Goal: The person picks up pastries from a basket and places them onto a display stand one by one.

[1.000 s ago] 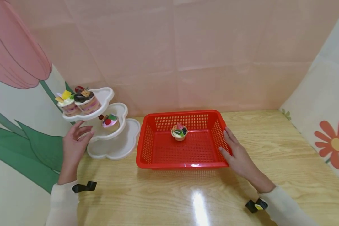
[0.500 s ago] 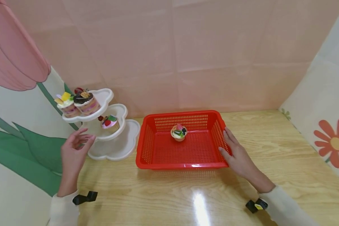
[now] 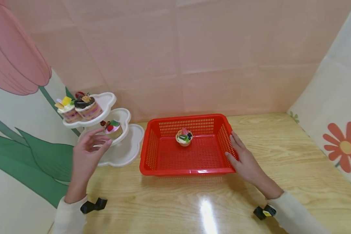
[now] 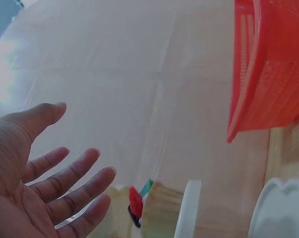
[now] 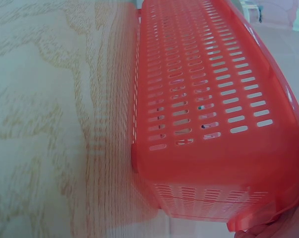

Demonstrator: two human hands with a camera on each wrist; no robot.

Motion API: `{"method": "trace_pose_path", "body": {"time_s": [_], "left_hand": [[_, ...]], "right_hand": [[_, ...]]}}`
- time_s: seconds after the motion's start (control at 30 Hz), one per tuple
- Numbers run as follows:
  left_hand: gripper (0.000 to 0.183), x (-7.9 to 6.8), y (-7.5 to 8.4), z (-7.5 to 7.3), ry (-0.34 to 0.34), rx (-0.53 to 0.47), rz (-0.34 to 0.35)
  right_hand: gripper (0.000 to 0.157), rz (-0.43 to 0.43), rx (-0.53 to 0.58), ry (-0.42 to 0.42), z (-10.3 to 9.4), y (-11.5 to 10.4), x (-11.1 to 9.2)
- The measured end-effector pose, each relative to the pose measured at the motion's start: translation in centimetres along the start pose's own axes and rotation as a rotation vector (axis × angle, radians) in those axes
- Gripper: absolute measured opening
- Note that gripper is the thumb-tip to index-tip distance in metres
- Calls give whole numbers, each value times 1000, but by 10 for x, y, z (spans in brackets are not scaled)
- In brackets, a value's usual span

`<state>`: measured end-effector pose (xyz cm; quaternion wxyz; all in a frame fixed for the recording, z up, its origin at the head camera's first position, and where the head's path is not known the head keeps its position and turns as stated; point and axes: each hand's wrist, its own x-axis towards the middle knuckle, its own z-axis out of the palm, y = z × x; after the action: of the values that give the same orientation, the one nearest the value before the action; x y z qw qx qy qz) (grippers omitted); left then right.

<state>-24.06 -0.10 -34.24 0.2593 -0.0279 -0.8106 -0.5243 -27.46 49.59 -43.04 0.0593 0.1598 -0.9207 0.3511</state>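
Observation:
My left hand (image 3: 89,151) is held in the air in front of the white three-tier stand (image 3: 136,136). Its fingers are loosely bent and hold nothing. Just beyond them, on the middle tier, sits a cupcake (image 3: 114,130) with pink topping, a red berry and a green piece; the left wrist view shows this cupcake (image 4: 161,208) apart from the fingertips. My right hand (image 3: 245,162) grips the right rim of a red plastic basket (image 3: 171,172), thumb over the inner side. A small cream-topped cupcake (image 3: 184,138) with fruit lies inside the basket.
Two layered dessert cups, one dark-topped (image 3: 89,109) and one with yellow fruit (image 3: 68,110), stand on the top tier. The bottom tier (image 3: 128,152) lies close to the basket's left side. A pink backdrop (image 3: 207,58) rises behind the wooden table (image 3: 158,204).
My left hand has come down from beside the top tier and then moved right, towards the cupcake on the middle tier. The right hand and the basket stay in place.

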Motion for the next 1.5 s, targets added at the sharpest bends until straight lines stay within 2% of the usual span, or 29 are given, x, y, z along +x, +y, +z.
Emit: {"method": "trace_pose_path", "body": {"time_s": [0.27, 0.53, 0.83, 1.0, 1.2, 1.5], "left_hand": [[40, 11, 9, 31, -103, -16, 59], [43, 32, 9, 76, -224, -106, 61], [40, 55, 11, 116, -308, -163, 105], [43, 69, 7, 135, -358, -190, 77], [42, 80, 3, 153, -390, -235, 43], [42, 91, -1, 172, -411, -212, -27]], "right_hand": [[72, -16, 4, 8, 2, 1, 1], [71, -38, 8, 33, 2, 1, 0], [72, -21, 6, 22, 7, 3, 1], [71, -30, -4, 26, 6, 4, 2], [71, -35, -10, 29, 5, 4, 1], [71, -22, -14, 28, 3, 2, -1]]}}
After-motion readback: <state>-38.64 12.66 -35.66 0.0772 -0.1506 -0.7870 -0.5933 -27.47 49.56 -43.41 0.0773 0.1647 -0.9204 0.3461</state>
